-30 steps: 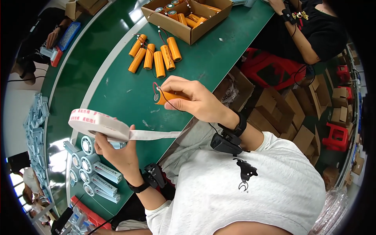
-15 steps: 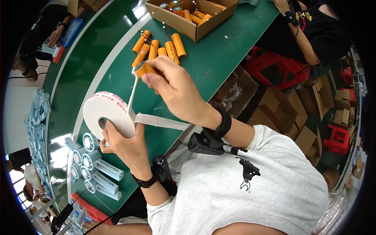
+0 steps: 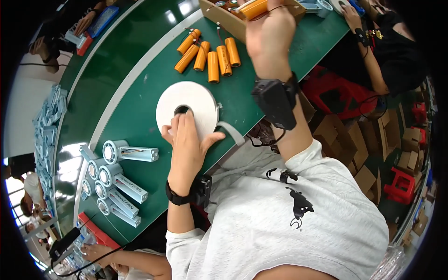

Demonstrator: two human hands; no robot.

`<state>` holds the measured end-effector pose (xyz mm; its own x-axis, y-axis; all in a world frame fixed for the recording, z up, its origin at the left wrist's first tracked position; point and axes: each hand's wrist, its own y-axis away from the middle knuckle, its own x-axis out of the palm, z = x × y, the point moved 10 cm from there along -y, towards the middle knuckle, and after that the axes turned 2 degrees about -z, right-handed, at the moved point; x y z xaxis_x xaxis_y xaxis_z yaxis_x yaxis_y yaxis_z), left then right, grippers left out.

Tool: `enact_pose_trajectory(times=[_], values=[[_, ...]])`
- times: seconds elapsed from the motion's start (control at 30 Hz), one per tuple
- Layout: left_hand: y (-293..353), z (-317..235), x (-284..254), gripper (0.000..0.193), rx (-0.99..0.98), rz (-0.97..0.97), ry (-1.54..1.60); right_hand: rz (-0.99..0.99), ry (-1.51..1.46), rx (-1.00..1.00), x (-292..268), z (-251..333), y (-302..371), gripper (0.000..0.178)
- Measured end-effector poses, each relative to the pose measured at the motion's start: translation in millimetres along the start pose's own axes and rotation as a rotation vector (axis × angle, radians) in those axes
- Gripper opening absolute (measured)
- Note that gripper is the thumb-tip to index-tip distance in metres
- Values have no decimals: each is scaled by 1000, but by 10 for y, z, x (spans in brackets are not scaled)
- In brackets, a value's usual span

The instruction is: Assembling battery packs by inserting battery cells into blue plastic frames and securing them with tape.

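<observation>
My right hand is at the far edge of the view, fingers closed around an orange cylindrical battery over the cardboard box. A thin dark wire crosses near its fingers. A large white roll of tape rests on the green table. Curled at its core are the fingers of my left hand, while the thumb stretches out along the near rim. From the roll's right side a loose tape end sticks out toward the table edge. Beyond the roll lie several orange batteries with wires.
Several light-blue handheld fan bodies lie on the table at left. More blue parts are heaped past the rail. Co-workers sit at far left, lower left and upper right. Red stools and open cartons stand on the floor at right.
My right hand has moved away from the tape to the box at the far side. The strip stretched up to its battery is gone. The roll has shifted right and lies flatter.
</observation>
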<state>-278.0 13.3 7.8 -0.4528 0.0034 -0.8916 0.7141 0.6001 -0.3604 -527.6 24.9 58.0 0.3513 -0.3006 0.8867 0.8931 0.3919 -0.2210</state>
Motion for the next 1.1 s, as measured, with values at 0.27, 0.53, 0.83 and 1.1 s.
enact_pose_trajectory(times=[0.27, 0.53, 0.83, 1.1], values=[[-339, 464, -755, 18, 143, 8, 264, 1361, 619, 829, 838, -624, 2074, 28], [270, 1281, -864, 27, 60, 231, -343, 1709, 1149, 324, 689, -1287, 2858, 23], [459, 788, -619, 27, 359, 272, -160, 1902, 1195, 533, 482, -707, 2826, 22], [492, 699, -465, 14, 310, 255, -329, 1117, 757, 446, 778, -511, 2188, 28]])
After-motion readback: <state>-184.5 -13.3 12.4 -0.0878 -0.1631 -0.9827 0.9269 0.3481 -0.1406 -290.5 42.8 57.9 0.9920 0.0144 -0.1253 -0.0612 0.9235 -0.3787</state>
